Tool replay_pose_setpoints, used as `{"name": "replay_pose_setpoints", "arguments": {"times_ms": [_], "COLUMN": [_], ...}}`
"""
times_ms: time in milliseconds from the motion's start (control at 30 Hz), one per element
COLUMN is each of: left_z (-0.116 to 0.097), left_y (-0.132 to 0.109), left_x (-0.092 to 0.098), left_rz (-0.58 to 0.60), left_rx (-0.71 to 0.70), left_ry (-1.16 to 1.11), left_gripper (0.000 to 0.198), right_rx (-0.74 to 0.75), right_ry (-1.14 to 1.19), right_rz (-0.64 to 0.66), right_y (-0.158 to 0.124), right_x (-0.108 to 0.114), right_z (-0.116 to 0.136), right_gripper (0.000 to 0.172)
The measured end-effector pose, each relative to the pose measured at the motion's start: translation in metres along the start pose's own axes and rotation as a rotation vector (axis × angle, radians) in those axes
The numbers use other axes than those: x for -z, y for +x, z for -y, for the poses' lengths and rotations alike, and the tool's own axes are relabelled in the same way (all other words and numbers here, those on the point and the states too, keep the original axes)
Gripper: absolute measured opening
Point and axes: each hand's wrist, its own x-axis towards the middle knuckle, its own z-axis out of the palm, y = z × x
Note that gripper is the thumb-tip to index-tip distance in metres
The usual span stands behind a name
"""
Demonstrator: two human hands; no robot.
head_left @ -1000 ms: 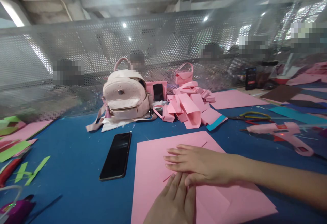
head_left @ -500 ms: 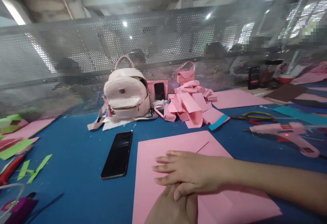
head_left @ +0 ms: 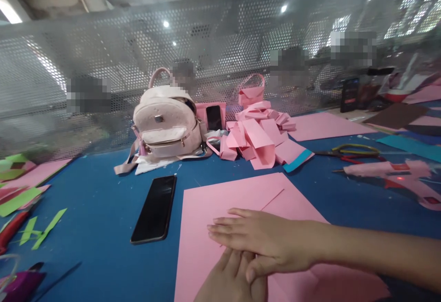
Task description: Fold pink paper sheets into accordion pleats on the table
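A large sheet of pink paper (head_left: 206,201) lies on the blue table, with a slanting fold or cut edge near its upper right. My right hand (head_left: 268,237) rests flat on it, fingers stretched toward the left. Just below, my left hand (head_left: 230,276) also presses on the paper, its fingers partly under the right hand. The right thumb lies across the left fingers. Neither hand grips anything that I can see. A black phone (head_left: 155,209) lies to the left of the paper.
A pale pink backpack (head_left: 168,122) and a pile of folded pink paper pieces (head_left: 255,136) stand at the back. On the right lie a pink glue gun (head_left: 396,173) and scissors (head_left: 354,151). Green paper strips (head_left: 44,233) lie left. A perforated metal screen (head_left: 220,40) rises behind.
My right hand has slid slightly right and down over the paper. More of my left hand's fingers show now. The whole view has shifted a little.
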Motion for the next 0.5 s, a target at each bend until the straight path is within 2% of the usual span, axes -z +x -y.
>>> {"name": "replay_pose_setpoints", "arguments": {"times_ms": [100,233,367,500], "left_z": [0.003,0.009,0.012,0.021], "left_y": [-0.001,0.008,0.022,0.031], "left_x": [-0.006,-0.001,-0.004,-0.005], "left_rz": [-0.076,-0.041,-0.208,-0.228], "left_rx": [0.014,-0.147,-0.1,-0.134], "left_ry": [0.074,0.169,0.153,0.11], "left_gripper": [0.036,0.023,0.019,0.017], "right_rx": [-0.005,0.01,-0.026,-0.052], "right_ry": [0.021,0.004,-0.025,-0.082], "right_rz": [-0.015,0.001,-0.033,-0.095], "right_y": [-0.005,-0.016,-0.036,-0.06], "right_x": [0.001,0.005,0.006,0.006], "right_z": [-0.009,-0.027,-0.049,-0.063], "right_gripper": [0.072,0.076,0.079,0.077]}}
